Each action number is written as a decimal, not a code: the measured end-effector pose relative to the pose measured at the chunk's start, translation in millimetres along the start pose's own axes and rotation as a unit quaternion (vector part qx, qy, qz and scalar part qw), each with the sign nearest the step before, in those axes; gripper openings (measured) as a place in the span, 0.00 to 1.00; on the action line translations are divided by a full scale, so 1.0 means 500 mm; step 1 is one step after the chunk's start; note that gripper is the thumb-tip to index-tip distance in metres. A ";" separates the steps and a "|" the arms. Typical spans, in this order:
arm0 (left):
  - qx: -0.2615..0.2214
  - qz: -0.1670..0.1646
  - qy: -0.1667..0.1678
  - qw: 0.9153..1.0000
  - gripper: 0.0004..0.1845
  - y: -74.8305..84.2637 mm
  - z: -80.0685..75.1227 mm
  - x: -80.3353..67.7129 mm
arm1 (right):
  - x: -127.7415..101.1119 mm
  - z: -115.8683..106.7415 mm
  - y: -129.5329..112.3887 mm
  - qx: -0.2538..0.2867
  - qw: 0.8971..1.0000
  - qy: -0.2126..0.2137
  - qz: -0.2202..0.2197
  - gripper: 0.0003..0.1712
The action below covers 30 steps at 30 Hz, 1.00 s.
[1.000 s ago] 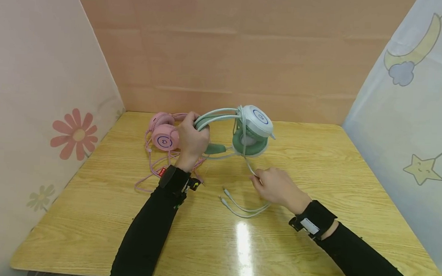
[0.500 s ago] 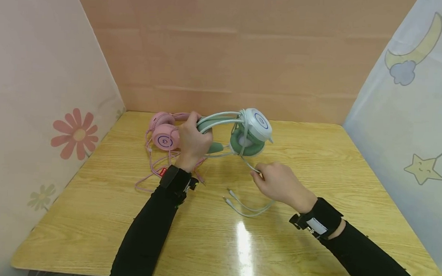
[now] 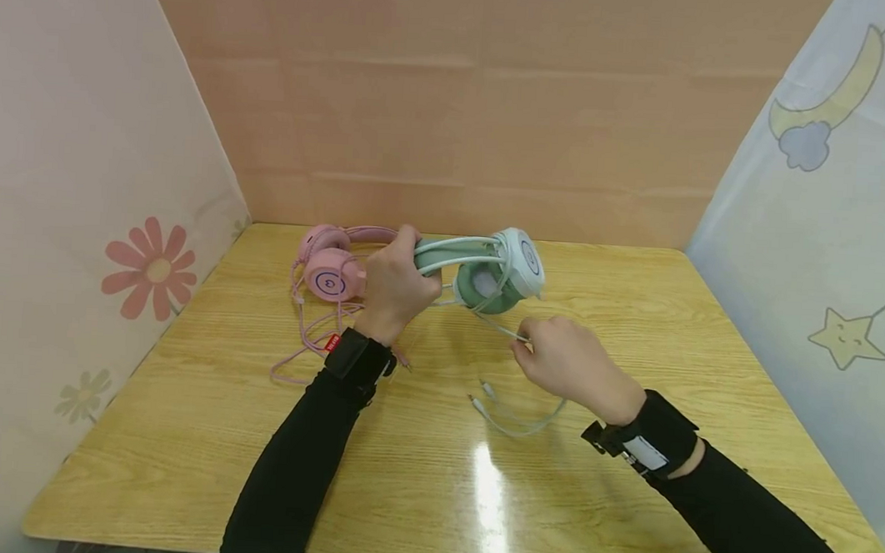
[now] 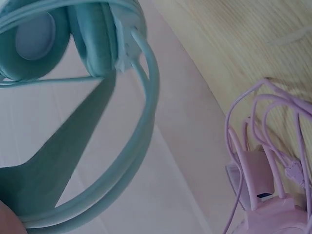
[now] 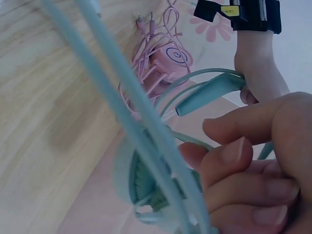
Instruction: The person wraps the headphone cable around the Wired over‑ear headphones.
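My left hand (image 3: 399, 287) grips the headband of the mint-green and white headphones (image 3: 524, 262), which it holds above the table. Their two ear cups hang out to the right of that hand, and a pale green cable (image 3: 494, 323) is wound around them. In the right wrist view, my right hand (image 5: 253, 180) has its fingers curled around the cable. Between that hand and the cups the cable slants across a short gap. Its two plug ends (image 3: 478, 404) trail below the right hand, close above or on the table; which, I cannot tell.
Pink headphones (image 3: 332, 274) lie on the wooden table (image 3: 178, 446) at the back left, partly behind my left hand. Their tangled pink cable (image 3: 306, 336) spreads toward the front, with a red tag (image 3: 332, 342) on it. Printed sheets stand along the left, back and right sides.
My left hand has shifted right, and the green headphones have turned and dropped slightly. The right hand has drawn the cable to the right, and its plug ends have followed.
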<state>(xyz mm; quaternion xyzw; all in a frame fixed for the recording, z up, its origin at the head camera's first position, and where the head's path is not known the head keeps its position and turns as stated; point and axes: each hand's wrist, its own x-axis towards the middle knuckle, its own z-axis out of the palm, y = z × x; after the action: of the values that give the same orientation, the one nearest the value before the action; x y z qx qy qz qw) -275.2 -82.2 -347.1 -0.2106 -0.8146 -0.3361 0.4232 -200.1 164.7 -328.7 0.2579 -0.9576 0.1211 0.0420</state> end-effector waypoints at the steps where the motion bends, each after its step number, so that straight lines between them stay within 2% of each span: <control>1: 0.004 0.003 -0.001 1.000 0.13 0.000 0.000 0.000 | 0.000 -0.003 -0.001 -0.002 1.000 -0.002 0.005 0.08; 7: 0.025 0.024 -0.003 0.999 0.14 0.000 0.001 -0.004 | -0.005 -0.018 -0.006 -0.007 1.000 -0.023 0.018 0.10; 12: 0.044 0.051 0.005 0.998 0.16 0.002 0.001 0.001 | -0.013 -0.038 -0.008 -0.006 0.998 -0.050 0.039 0.21; 15: 0.058 0.067 0.006 0.996 0.17 0.001 0.001 0.005 | -0.015 -0.047 -0.011 -0.009 0.998 -0.059 0.037 0.23; 21: 0.078 0.095 0.005 0.992 0.18 0.004 0.009 0.005 | -0.015 -0.056 -0.020 -0.032 0.999 -0.026 0.000 0.19; 30: 0.089 0.100 -0.001 0.991 0.18 0.010 0.010 -0.002 | -0.010 -0.097 -0.022 -0.027 0.998 0.035 -0.050 0.07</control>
<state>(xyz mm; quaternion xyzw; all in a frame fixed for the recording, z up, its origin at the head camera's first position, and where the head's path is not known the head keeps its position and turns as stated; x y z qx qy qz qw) -274.5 -75.2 -348.2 -0.2528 -0.8168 -0.2185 0.4703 -189.3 170.1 -280.1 0.3000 -0.9444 0.1016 0.0883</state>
